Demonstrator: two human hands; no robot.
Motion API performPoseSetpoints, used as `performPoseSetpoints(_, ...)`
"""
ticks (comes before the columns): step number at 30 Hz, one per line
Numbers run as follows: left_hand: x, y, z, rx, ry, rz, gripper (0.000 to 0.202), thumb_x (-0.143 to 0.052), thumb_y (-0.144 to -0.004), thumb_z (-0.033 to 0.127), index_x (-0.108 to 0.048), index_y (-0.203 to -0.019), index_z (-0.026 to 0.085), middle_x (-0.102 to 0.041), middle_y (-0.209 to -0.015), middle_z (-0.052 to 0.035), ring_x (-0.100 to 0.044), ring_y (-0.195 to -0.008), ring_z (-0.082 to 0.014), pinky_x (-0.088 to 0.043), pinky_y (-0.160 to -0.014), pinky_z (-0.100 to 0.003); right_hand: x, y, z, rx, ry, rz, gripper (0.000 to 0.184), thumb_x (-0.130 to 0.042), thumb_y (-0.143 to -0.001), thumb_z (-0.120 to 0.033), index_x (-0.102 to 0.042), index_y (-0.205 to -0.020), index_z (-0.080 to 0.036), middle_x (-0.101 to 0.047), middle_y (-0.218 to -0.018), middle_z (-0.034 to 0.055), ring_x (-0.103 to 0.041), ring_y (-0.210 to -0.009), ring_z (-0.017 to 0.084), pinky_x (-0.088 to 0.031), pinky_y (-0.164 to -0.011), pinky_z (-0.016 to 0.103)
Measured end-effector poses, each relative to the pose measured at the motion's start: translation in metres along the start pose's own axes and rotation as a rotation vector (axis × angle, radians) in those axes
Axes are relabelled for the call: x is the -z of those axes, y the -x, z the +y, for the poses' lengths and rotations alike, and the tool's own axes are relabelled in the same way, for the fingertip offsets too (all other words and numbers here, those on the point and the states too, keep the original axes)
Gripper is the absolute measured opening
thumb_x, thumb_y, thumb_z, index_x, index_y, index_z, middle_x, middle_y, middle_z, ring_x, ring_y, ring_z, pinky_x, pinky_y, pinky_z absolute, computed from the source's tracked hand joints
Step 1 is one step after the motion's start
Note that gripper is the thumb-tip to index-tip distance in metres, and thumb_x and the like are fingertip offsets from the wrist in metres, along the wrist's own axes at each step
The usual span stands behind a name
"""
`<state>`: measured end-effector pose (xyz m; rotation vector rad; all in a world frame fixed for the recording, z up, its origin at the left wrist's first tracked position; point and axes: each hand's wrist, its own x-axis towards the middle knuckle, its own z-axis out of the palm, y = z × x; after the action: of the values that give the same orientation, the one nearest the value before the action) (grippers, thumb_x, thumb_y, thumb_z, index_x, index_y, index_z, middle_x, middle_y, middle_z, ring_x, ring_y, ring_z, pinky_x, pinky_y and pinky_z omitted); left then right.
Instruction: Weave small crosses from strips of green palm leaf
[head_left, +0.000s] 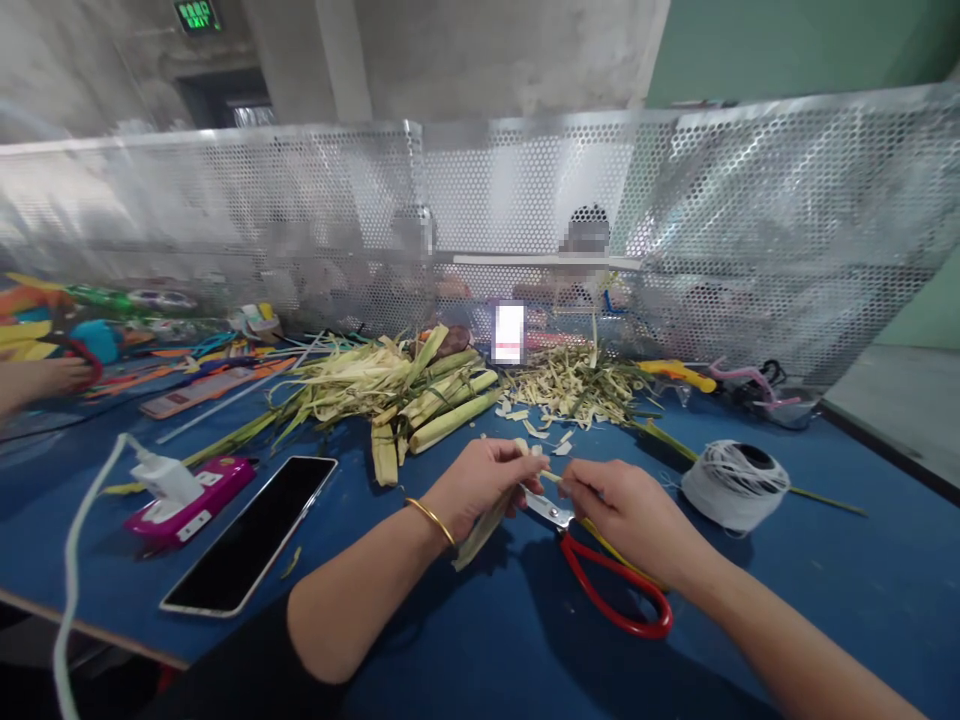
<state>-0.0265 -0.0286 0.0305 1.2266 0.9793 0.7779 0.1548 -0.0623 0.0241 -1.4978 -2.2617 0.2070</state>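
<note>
My left hand point(480, 480) is closed on a pale palm leaf strip point(480, 535) that hangs down toward the blue table point(465, 640). It wears a gold bangle at the wrist. My right hand point(626, 510) pinches the other end of a thin strip, close to my left fingers. Red-handled scissors point(611, 590) lie under and between both hands, blades pointing toward my left hand. A pile of green and pale leaf stalks point(405, 395) lies just beyond my hands.
A black phone point(255, 530) and a pink power bank with a white plug point(187, 495) lie at the left. A spool of white thread point(735, 485) sits at the right. Leaf scraps point(577, 390) lie ahead. A perforated metal screen point(675, 230) stands behind, with people beyond it.
</note>
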Motion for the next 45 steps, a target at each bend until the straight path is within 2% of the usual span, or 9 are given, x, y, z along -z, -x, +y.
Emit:
performPoseSetpoints(4,-0.002,0.002,-0.002,-0.034,-0.060,0.022,0.030,-0.073,-0.065,0.042,-0.062,-0.065,0.013,-0.058,-0.056,0.0006,-0.044,-0.044,-0.0064,-0.030,-0.041,-0.019,0.003,-0.003,0.002,0.023,-0.144,0.002,0.025,-0.044,-0.090,-0.031,-0.062,-0.075,-0.023,-0.064,-0.068,-0.0004,-0.056,-0.063,0.016,-0.038,-0.058,0.025)
performPoseSetpoints(9,-0.005,0.009,0.004,0.035,-0.097,-0.108,0.038,-0.069,-0.066,0.050,-0.068,-0.069,0.012,-0.053,-0.051,0.0019,-0.040,-0.042,-0.0059,-0.026,-0.040,-0.020,-0.001,-0.007,0.008,0.141,-0.279,0.208,0.034,-0.049,-0.086,-0.023,-0.057,-0.118,-0.026,-0.061,-0.121,0.0077,-0.056,-0.111,0.022,-0.044,-0.091,0.038)
performPoseSetpoints(12,-0.005,0.009,0.005,0.034,-0.079,-0.104,0.037,-0.068,-0.066,0.049,-0.068,-0.069,0.013,-0.050,-0.049,0.0033,-0.037,-0.040,-0.0052,-0.023,-0.040,-0.020,-0.005,-0.008,0.009,0.203,-0.209,0.164,0.021,-0.047,-0.088,-0.021,-0.065,-0.098,-0.026,-0.068,-0.104,0.0050,-0.060,-0.101,0.021,-0.039,-0.096,0.042)
performPoseSetpoints(16,-0.004,0.004,-0.001,0.011,-0.091,-0.060,0.027,-0.070,-0.067,0.040,-0.066,-0.064,0.014,-0.047,-0.047,0.0046,-0.035,-0.040,-0.0048,-0.023,-0.040,-0.020,-0.005,-0.008,0.009,0.184,-0.091,0.127,0.026,-0.043,-0.092,-0.021,-0.063,-0.077,-0.023,-0.068,-0.075,-0.0012,-0.061,-0.071,0.014,-0.032,-0.100,0.042)
performPoseSetpoints(25,-0.003,-0.001,-0.004,-0.073,-0.153,0.072,0.026,-0.065,-0.070,0.034,-0.056,-0.053,0.015,-0.046,-0.044,0.0049,-0.035,-0.038,-0.0050,-0.025,-0.039,-0.019,0.004,-0.009,0.010,0.146,-0.156,0.004,0.027,-0.043,-0.091,-0.024,-0.062,-0.073,-0.021,-0.065,-0.069,0.0004,-0.056,-0.068,0.016,-0.038,-0.088,0.038)
performPoseSetpoints(29,-0.004,0.003,-0.001,-0.056,-0.214,-0.037,0.029,-0.067,-0.068,0.041,-0.063,-0.060,0.014,-0.049,-0.046,0.0042,-0.037,-0.039,-0.0056,-0.027,-0.040,-0.020,0.001,-0.009,0.005,0.009,-0.474,0.001,0.031,-0.045,-0.089,-0.039,-0.067,-0.080,-0.020,-0.068,-0.084,0.0045,-0.058,-0.080,0.019,-0.042,-0.074,0.031)
performPoseSetpoints(34,-0.011,0.009,-0.003,-0.019,-0.247,-0.131,0.041,-0.064,-0.070,0.052,-0.068,-0.068,0.012,-0.049,-0.046,0.0045,-0.035,-0.038,-0.0050,-0.025,-0.041,-0.021,-0.011,-0.007,-0.006,-0.283,-1.045,-0.065,0.039,-0.059,-0.078,-0.054,-0.064,-0.071,-0.016,-0.057,-0.062,-0.0002,-0.052,-0.061,0.014,-0.042,-0.060,0.026)
performPoseSetpoints(40,-0.014,0.010,-0.005,-0.011,-0.215,-0.119,0.036,-0.067,-0.068,0.046,-0.060,-0.054,0.014,-0.048,-0.044,0.0046,-0.036,-0.039,-0.0047,-0.025,-0.043,-0.021,-0.019,-0.006,-0.014,-0.497,-1.306,0.068,0.035,-0.077,-0.059,-0.045,-0.056,-0.063,-0.017,-0.054,-0.055,-0.0036,-0.048,-0.048,0.010,-0.037,-0.045,0.022)
performPoseSetpoints(45,-0.015,0.011,-0.003,0.018,-0.201,-0.150,0.036,-0.072,-0.063,0.048,-0.064,-0.055,0.014,-0.048,-0.043,0.0045,-0.036,-0.039,-0.0049,-0.025,-0.043,-0.021,-0.026,-0.006,-0.017,-0.462,-1.291,0.198,0.035,-0.076,-0.060,-0.044,-0.053,-0.062,-0.018,-0.048,-0.051,-0.0061,-0.042,-0.043,0.008,-0.034,-0.042,0.021)
